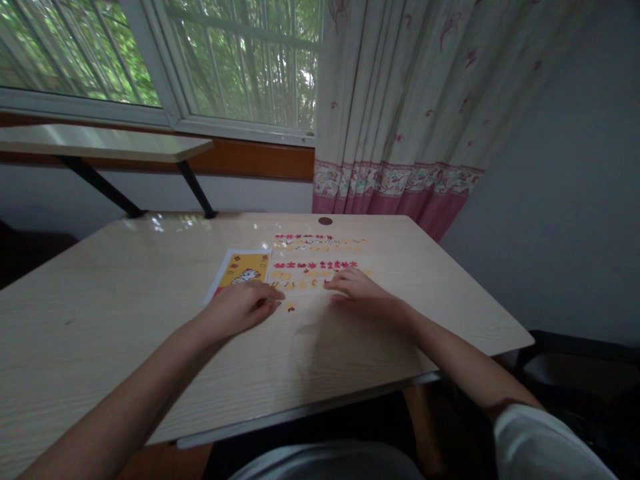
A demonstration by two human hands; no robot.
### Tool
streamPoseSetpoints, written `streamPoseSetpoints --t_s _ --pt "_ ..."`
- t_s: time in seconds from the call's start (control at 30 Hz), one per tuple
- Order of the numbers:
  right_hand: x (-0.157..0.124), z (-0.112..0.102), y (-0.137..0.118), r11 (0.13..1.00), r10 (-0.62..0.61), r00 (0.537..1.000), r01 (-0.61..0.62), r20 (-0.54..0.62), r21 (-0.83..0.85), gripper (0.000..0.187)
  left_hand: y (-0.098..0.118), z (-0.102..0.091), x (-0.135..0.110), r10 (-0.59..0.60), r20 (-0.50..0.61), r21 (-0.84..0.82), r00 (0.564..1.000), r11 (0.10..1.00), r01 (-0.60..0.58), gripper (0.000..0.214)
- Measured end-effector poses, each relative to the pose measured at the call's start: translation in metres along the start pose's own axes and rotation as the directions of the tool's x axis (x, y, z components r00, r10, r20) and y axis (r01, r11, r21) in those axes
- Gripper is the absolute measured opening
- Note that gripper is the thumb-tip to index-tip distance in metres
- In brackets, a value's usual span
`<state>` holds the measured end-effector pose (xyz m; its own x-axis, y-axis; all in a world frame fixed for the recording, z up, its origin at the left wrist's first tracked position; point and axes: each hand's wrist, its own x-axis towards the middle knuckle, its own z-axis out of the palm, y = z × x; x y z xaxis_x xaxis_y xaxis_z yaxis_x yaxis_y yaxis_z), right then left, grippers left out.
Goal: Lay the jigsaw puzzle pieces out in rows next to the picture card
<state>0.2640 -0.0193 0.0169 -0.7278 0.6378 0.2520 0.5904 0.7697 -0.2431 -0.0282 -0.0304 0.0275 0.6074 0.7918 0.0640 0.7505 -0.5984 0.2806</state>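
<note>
Small jigsaw pieces lie flat in rows on the pale wooden desk: red pieces (340, 265) and yellow pieces (320, 247), some with dark and white markings. My left hand (250, 301) rests low by the near end of the rows, covering the lower part of a picture sheet (245, 267). Its fingers point right, with the thumb apart and nothing visible between them. Beside its fingertips lies a single yellow and dark red piece (291, 307). My right hand (363, 292) is over the right part of the nearer rows. Its index fingertip meets a small dark red piece (327, 283), with the thumb apart below.
The desk (250, 387) stands against a window wall. A raised shelf (105, 141) on black legs is at the back left. A dark round cable-hole cover (325, 221) sits near the back edge. A curtain (390, 133) hangs behind. A dark chair (575, 347) is at the right.
</note>
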Motion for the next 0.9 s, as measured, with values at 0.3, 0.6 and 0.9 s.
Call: streamPoseSetpoints --t_s 0.3,0.6,0.9 --pt "-0.003 0.028 -0.055 0.999 0.026 0.997 -0.025 0.066 -0.023 0.05 -0.002 -0.006 -0.004 0.092 0.12 -0.072 0.988 0.994 -0.084 0.028" --pt "0.0 0.027 -0.057 1.0 0.011 0.996 -0.008 0.093 -0.027 0.048 0.0 -0.001 -0.002 0.125 0.144 -0.088 0.982 0.99 -0.113 0.028" --pt "0.001 0.027 -0.058 0.999 0.037 0.996 -0.034 0.084 -0.037 0.048 0.002 0.0 -0.001 0.146 0.136 -0.063 0.98 0.988 -0.139 0.029"
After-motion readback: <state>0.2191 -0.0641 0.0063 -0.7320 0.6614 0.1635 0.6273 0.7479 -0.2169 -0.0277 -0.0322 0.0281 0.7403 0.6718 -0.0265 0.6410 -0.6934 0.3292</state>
